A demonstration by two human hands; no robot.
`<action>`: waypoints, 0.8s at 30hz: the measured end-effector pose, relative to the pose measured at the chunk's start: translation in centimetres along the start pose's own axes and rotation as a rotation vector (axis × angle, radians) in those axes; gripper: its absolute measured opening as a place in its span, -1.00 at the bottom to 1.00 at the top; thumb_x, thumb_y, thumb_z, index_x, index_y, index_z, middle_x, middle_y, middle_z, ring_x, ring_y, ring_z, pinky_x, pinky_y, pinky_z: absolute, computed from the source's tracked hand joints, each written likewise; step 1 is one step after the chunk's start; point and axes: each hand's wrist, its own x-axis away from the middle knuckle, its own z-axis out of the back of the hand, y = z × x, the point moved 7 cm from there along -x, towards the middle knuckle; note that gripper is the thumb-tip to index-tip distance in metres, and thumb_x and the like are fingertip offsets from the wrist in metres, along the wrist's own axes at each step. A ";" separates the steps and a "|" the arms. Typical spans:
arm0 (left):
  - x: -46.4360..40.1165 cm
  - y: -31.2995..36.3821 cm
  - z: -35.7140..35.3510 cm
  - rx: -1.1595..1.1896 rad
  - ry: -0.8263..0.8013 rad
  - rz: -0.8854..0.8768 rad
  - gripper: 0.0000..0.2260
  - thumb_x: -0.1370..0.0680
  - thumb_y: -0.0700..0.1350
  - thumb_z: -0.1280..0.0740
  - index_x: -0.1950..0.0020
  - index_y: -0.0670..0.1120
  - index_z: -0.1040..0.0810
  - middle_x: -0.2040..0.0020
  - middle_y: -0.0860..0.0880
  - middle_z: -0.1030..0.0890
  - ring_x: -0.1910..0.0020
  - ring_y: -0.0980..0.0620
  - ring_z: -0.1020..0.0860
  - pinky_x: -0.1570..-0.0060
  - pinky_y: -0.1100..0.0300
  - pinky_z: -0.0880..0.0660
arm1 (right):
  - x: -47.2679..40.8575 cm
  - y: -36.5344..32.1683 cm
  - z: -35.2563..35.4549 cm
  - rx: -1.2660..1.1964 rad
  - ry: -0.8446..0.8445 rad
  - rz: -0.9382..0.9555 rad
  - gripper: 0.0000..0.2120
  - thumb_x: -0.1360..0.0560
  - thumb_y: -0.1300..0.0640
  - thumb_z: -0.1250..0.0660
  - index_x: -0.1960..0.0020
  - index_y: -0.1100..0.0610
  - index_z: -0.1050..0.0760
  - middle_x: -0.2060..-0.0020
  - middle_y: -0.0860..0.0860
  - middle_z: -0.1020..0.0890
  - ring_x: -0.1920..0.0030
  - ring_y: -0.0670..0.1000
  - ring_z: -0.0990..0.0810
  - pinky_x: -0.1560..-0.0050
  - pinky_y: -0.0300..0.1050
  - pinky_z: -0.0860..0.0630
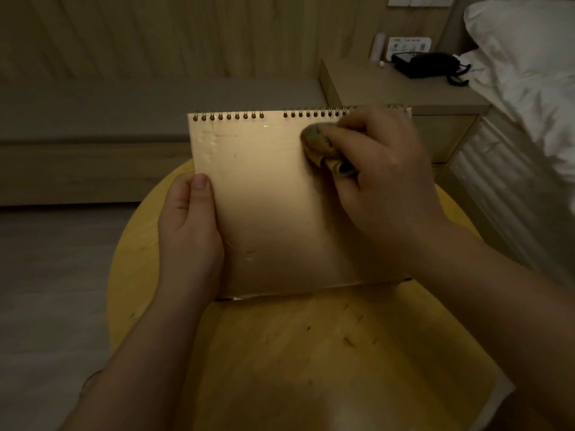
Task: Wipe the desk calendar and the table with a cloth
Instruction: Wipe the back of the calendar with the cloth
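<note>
Both forearms reach in from the bottom edge toward the desk calendar (280, 206), which stands on its lower edge on the round wooden table (311, 353), its plain back panel tilted toward me and the spiral binding along the top. I see the left hand (189, 231) gripping the calendar's left edge, thumb laid flat on the face, the other fingers wrapped behind and out of sight. The right hand (382, 169) holds a bunched cloth (323, 147) against the upper right part of the panel, just under the binding, fingers curled round it. In this dim light I can't tell for sure what colour the cloth is; it looks brownish. Scratch marks show on the tabletop near me. Beyond the table, a nightstand (404, 91) carries a black telephone (429, 65), and a bed with a white pillow (522, 42) sits to the right.
</note>
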 end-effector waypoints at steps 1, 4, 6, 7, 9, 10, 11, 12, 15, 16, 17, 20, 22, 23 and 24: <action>0.0 0.0 0.0 0.003 -0.003 0.000 -0.72 -0.77 -0.02 -0.15 0.06 0.09 -0.56 0.28 0.31 -0.61 0.29 0.38 -0.51 0.31 0.47 -0.42 | 0.9 -0.3 -0.1 -0.007 -0.021 0.009 -0.71 -0.54 0.35 -0.41 -0.26 0.31 -0.65 -0.04 0.27 -0.64 -0.03 0.33 -0.57 -0.01 -0.12 -0.29; 0.0 0.0 0.0 0.008 -0.003 -0.005 -0.72 -0.77 -0.03 -0.15 0.05 0.10 -0.56 0.26 0.32 -0.63 0.28 0.39 -0.53 0.32 0.49 -0.42 | 4.1 -1.3 -0.3 -0.026 -0.073 0.030 -0.69 -0.49 0.42 -0.45 -0.23 0.35 -0.65 0.00 0.27 -0.65 0.01 0.33 -0.58 -0.02 -0.08 -0.35; 0.0 -0.1 0.1 0.013 -0.001 -0.001 -0.73 -0.77 -0.03 -0.15 0.05 0.10 -0.57 0.26 0.32 -0.63 0.28 0.39 -0.53 0.30 0.48 -0.43 | 6.6 -1.7 -0.6 -0.041 -0.107 0.023 -0.68 -0.47 0.44 -0.46 -0.23 0.36 -0.65 -0.01 0.25 -0.67 0.01 0.31 -0.59 -0.05 -0.14 -0.32; 0.0 -0.1 0.1 0.020 0.000 0.003 -0.73 -0.77 -0.04 -0.15 0.04 0.10 -0.57 0.26 0.32 -0.64 0.28 0.39 -0.53 0.29 0.47 -0.43 | 7.9 -2.0 -0.7 -0.051 -0.125 0.016 -0.68 -0.48 0.43 -0.45 -0.23 0.36 -0.65 -0.02 0.25 -0.67 0.02 0.30 -0.59 -0.07 -0.15 -0.31; 0.0 -0.1 0.1 0.011 0.002 0.006 -0.73 -0.77 -0.04 -0.15 0.04 0.09 -0.57 0.27 0.33 -0.63 0.29 0.40 -0.52 0.30 0.48 -0.42 | 10.3 -2.6 -0.9 -0.060 -0.159 0.011 -0.72 -0.53 0.39 -0.39 -0.23 0.35 -0.65 -0.04 0.23 -0.68 0.02 0.29 -0.59 -0.10 -0.10 -0.37; 0.0 0.0 0.0 0.000 -0.002 0.005 -0.73 -0.77 -0.03 -0.15 0.05 0.09 -0.56 0.27 0.33 -0.62 0.29 0.41 -0.51 0.31 0.49 -0.41 | 11.3 -2.8 -1.0 -0.056 -0.173 0.010 -0.73 -0.56 0.34 -0.37 -0.24 0.35 -0.65 -0.04 0.23 -0.68 0.02 0.28 -0.60 -0.10 -0.05 -0.42; 0.1 0.1 0.1 -0.008 -0.001 0.006 -0.73 -0.77 -0.03 -0.15 0.05 0.10 -0.56 0.27 0.34 -0.62 0.29 0.41 -0.51 0.31 0.49 -0.40 | 12.3 -3.2 -1.2 -0.055 -0.186 0.009 -0.73 -0.57 0.32 -0.36 -0.23 0.35 -0.66 -0.03 0.22 -0.68 0.03 0.28 -0.60 -0.09 0.00 -0.46; 0.1 0.2 0.1 -0.012 0.001 0.004 -0.73 -0.77 -0.02 -0.15 0.06 0.10 -0.55 0.28 0.35 -0.61 0.29 0.42 -0.51 0.32 0.50 -0.40 | 13.3 -3.4 -1.3 -0.053 -0.193 0.007 -0.73 -0.57 0.30 -0.35 -0.23 0.34 -0.66 -0.03 0.22 -0.69 0.03 0.29 -0.60 -0.07 0.04 -0.50; 0.0 0.2 0.1 -0.011 -0.004 0.010 -0.73 -0.77 -0.01 -0.15 0.05 0.12 -0.56 0.26 0.35 -0.62 0.28 0.42 -0.52 0.32 0.49 -0.41 | 14.9 -4.0 -1.6 -0.057 -0.204 0.011 -0.73 -0.56 0.32 -0.36 -0.23 0.33 -0.67 -0.02 0.20 -0.69 0.03 0.28 -0.60 -0.08 0.08 -0.55; -0.1 0.1 0.1 -0.006 -0.006 0.012 -0.73 -0.77 -0.01 -0.15 0.05 0.12 -0.56 0.26 0.34 -0.62 0.28 0.42 -0.52 0.31 0.48 -0.42 | 15.1 -4.1 -1.6 -0.061 -0.202 0.016 -0.74 -0.57 0.33 -0.35 -0.22 0.33 -0.67 -0.01 0.20 -0.69 0.03 0.27 -0.61 -0.09 0.07 -0.55; -0.1 0.1 0.1 -0.001 -0.007 0.013 -0.73 -0.77 0.00 -0.15 0.05 0.11 -0.56 0.26 0.34 -0.62 0.28 0.41 -0.52 0.30 0.47 -0.43 | 15.1 -4.1 -1.6 -0.065 -0.194 0.022 -0.74 -0.60 0.33 -0.31 -0.22 0.33 -0.67 -0.01 0.20 -0.69 0.03 0.28 -0.61 -0.10 0.05 -0.54; -0.1 -0.1 0.1 0.010 -0.019 0.017 -0.74 -0.77 0.01 -0.14 0.03 0.11 -0.57 0.23 0.31 -0.64 0.26 0.39 -0.54 0.29 0.46 -0.44 | 13.5 -4.0 -1.4 -0.061 -0.164 0.037 -0.73 -0.63 0.33 -0.25 -0.22 0.35 -0.66 -0.03 0.24 -0.69 0.04 0.30 -0.62 -0.08 0.02 -0.50; -0.2 -0.2 0.1 0.021 -0.022 0.017 -0.74 -0.77 0.02 -0.14 0.02 0.12 -0.58 0.22 0.29 -0.65 0.25 0.38 -0.55 0.28 0.44 -0.45 | 11.6 -4.0 -1.4 -0.056 -0.139 0.033 -0.74 -0.57 0.37 -0.34 -0.23 0.37 -0.65 -0.04 0.26 -0.68 0.02 0.31 -0.62 -0.07 0.00 -0.47; -0.2 -0.2 0.2 0.026 -0.020 0.016 -0.74 -0.76 0.02 -0.15 0.02 0.12 -0.58 0.21 0.29 -0.65 0.24 0.38 -0.55 0.27 0.44 -0.45 | 10.5 -3.9 -1.3 -0.061 -0.121 0.028 -0.73 -0.56 0.38 -0.35 -0.24 0.38 -0.64 -0.04 0.27 -0.68 0.01 0.31 -0.62 -0.07 -0.03 -0.44; -0.2 -0.2 0.2 0.029 -0.017 0.013 -0.73 -0.76 0.02 -0.15 0.02 0.12 -0.58 0.21 0.29 -0.65 0.24 0.38 -0.54 0.27 0.44 -0.46 | 9.2 -3.9 -1.2 -0.068 -0.099 0.025 -0.73 -0.57 0.38 -0.34 -0.24 0.38 -0.64 -0.03 0.27 -0.68 0.01 0.31 -0.61 -0.06 -0.08 -0.40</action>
